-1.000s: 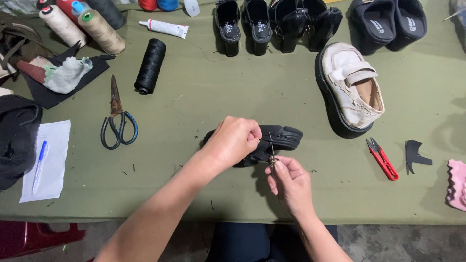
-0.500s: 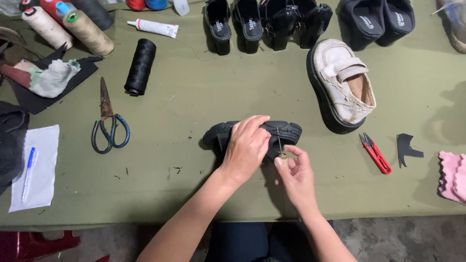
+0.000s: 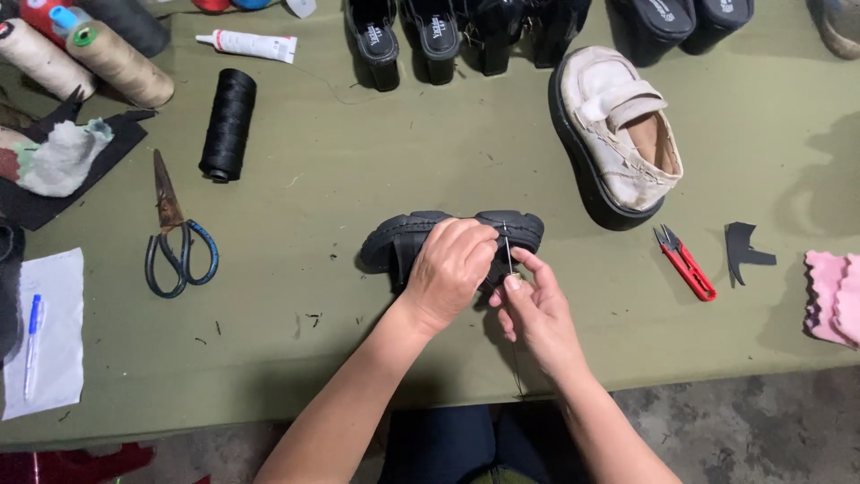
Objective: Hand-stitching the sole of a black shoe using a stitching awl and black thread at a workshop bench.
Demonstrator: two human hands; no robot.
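A small black shoe (image 3: pixel 403 240) lies on its side on the green table (image 3: pixel 358 341), sole edge toward me. My left hand (image 3: pixel 452 269) is clamped over its middle and holds it down. My right hand (image 3: pixel 536 309) sits just right of the left hand and pinches a thin metal needle (image 3: pixel 507 251) upright against the shoe's sole edge. A dark thread (image 3: pixel 515 367) hangs from the needle toward the table's front edge. Most of the shoe's upper is hidden under my left hand.
A worn cream shoe (image 3: pixel 618 134) lies at back right, with red snips (image 3: pixel 685 263) and a black leather scrap (image 3: pixel 743 251) beside it. Scissors (image 3: pixel 175 237), a black thread spool (image 3: pixel 228 125), cone spools (image 3: pixel 116 67) and a glue tube (image 3: pixel 246 43) are at left. Black shoes (image 3: pixel 430 36) line the back.
My left hand has slid further over the shoe. My right hand has come up close beside it and now holds the needle upright at the sole edge.
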